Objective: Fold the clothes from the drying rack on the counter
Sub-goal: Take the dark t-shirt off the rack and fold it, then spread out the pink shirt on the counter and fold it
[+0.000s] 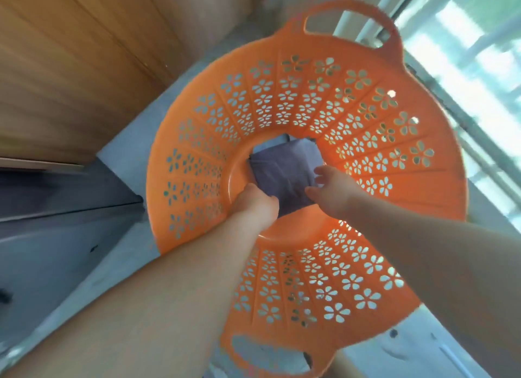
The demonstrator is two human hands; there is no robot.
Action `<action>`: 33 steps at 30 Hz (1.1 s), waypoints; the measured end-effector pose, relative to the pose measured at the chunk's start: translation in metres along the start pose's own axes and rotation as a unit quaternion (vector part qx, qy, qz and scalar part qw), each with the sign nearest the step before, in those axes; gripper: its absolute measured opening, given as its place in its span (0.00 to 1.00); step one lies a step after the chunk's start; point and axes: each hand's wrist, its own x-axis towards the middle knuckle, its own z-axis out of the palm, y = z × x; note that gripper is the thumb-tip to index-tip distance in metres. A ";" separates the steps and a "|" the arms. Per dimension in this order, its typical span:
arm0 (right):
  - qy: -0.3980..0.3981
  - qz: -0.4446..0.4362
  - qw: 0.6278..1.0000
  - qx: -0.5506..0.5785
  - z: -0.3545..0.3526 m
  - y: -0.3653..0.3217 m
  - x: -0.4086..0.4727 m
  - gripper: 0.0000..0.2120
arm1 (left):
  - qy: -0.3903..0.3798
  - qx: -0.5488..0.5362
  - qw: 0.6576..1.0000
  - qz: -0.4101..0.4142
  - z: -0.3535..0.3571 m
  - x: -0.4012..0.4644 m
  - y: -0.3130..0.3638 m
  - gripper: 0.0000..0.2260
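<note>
A folded grey-purple garment (282, 174) lies at the bottom of a round orange laundry basket (366, 124) with flower-shaped holes. Both my arms reach down into the basket. My left hand (253, 203) sits at the garment's near left edge, its fingers tucked at the cloth. My right hand (329, 188) rests on the garment's right side with its fingers spread over the edge. Whether either hand actually pinches the cloth is blurred.
The basket stands on a grey floor (132, 140). Wooden cabinet doors (70, 67) rise at the left, with a dark step (56, 194) below them. A bright window with rails (465, 53) runs along the right. The basket's handles sit at the far (349, 11) and near (267, 355) rims.
</note>
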 end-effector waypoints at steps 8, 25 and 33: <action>0.002 -0.014 1.000 0.019 -0.082 -0.086 -0.177 0.26 | -0.007 0.019 0.998 0.063 -0.141 -0.197 0.026 0.17; 0.174 -0.082 0.971 0.144 -0.174 -0.192 -0.585 0.26 | 0.064 -0.017 0.957 0.284 -0.338 -0.575 -0.048 0.15; 0.261 -0.110 0.935 0.212 -0.165 -0.177 -0.741 0.25 | 0.074 0.063 0.910 0.402 -0.348 -0.699 -0.080 0.17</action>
